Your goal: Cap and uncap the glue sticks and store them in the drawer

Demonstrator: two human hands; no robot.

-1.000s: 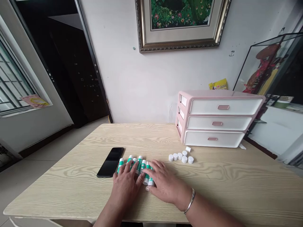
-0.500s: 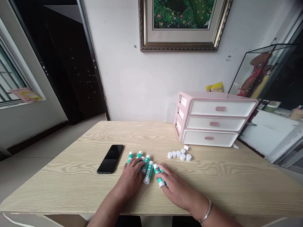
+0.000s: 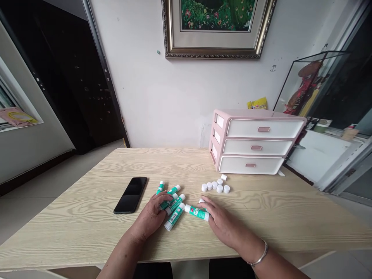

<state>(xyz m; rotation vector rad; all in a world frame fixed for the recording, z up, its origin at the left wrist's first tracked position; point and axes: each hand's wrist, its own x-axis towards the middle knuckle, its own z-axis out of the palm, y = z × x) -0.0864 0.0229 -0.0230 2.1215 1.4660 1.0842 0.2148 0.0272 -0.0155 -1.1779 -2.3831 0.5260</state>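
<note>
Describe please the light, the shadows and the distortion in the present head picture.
Head view: light looks soft, with a diffuse shadow on the table beside the left arm; head view: the phone shows two dark shades, probably a reflection; head view: the door frame leans, likely from a wide lens; head view: small print on the tubes is unreadable.

A glossy black rectangular phone (image 3: 130,195) lies on the pale wood-grain table (image 3: 270,217); a pink-and-white plastic three-drawer cabinet (image 3: 257,141) stands near the white wall (image 3: 162,100).
</note>
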